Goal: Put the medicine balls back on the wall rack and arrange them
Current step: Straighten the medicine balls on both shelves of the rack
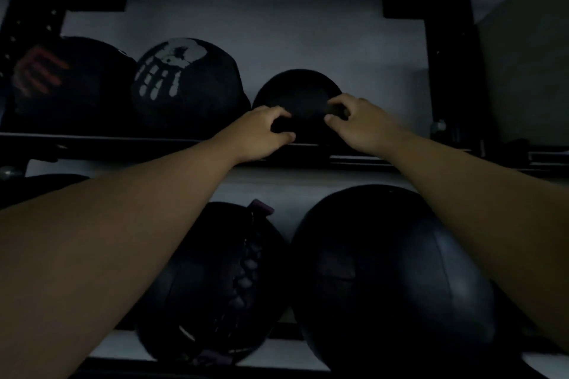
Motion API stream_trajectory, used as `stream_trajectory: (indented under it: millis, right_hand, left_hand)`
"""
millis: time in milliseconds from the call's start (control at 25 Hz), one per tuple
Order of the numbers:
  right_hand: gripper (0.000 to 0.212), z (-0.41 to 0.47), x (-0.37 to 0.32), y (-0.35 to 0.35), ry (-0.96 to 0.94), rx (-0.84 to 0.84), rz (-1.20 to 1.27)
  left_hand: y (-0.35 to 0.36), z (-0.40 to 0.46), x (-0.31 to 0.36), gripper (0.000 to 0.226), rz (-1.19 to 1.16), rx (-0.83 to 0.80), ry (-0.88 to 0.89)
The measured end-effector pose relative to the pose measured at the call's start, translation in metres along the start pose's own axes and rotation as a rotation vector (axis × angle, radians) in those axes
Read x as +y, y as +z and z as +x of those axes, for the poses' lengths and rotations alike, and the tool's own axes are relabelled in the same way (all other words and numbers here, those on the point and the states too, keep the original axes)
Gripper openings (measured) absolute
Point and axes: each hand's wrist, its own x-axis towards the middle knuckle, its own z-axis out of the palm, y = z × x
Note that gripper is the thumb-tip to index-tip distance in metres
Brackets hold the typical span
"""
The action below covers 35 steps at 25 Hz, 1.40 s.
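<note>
A small black medicine ball (300,92) sits on the upper rail of the black wall rack (123,144), right of centre. My left hand (258,132) grips its lower left side and my right hand (360,123) grips its lower right side, fingers curled onto it. To its left on the same rail rest a black ball with a white hand print (187,83) and a black ball with a red print (67,83). On the lower rail sit a laced black ball (215,283) and a large smooth black ball (394,280).
Black rack uprights (446,40) stand at both sides against a pale wall (261,24). A bare stretch of upper rail lies right of the small ball. A grey panel (529,55) fills the far right. The scene is dim.
</note>
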Motion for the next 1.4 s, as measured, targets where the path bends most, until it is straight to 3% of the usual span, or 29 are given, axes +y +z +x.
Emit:
stream_trajectory:
  millis: [320,440,520,680,800,880,1080,1400]
  right_hand:
    - [0.055,-0.116,0.041,-0.006,0.349,-0.131,-0.305]
    - [0.073,-0.147,0.076,-0.007,0.469,-0.136,-0.330]
    - [0.091,-0.161,0.098,-0.005,0.546,-0.127,-0.216]
    - [0.106,-0.165,0.126,0.008,0.536,-0.030,0.053]
    - [0.104,-0.153,0.142,0.020,0.466,0.011,0.040]
    - [0.103,-0.140,0.147,0.021,0.443,0.011,0.029]
    - [0.113,-0.116,0.151,0.005,0.414,-0.123,0.051]
    - [0.110,-0.136,0.147,-0.014,0.452,-0.311,0.130]
  left_hand:
    - [0.039,-0.073,0.002,0.065,-0.078,-0.239,-0.051]
    - [0.068,-0.083,0.003,0.083,-0.104,-0.300,-0.127]
    - [0.093,-0.088,0.010,0.099,-0.188,-0.310,-0.201]
    - [0.160,-0.097,0.027,0.121,-0.523,-0.201,-0.314]
    - [0.194,-0.094,0.028,0.105,-0.664,0.017,-0.356]
    - [0.196,-0.084,0.030,0.099,-0.683,0.071,-0.369]
    - [0.183,-0.074,0.040,0.104,-0.663,0.039,-0.451]
    - [0.190,-0.094,0.048,0.105,-0.689,0.063,-0.485]
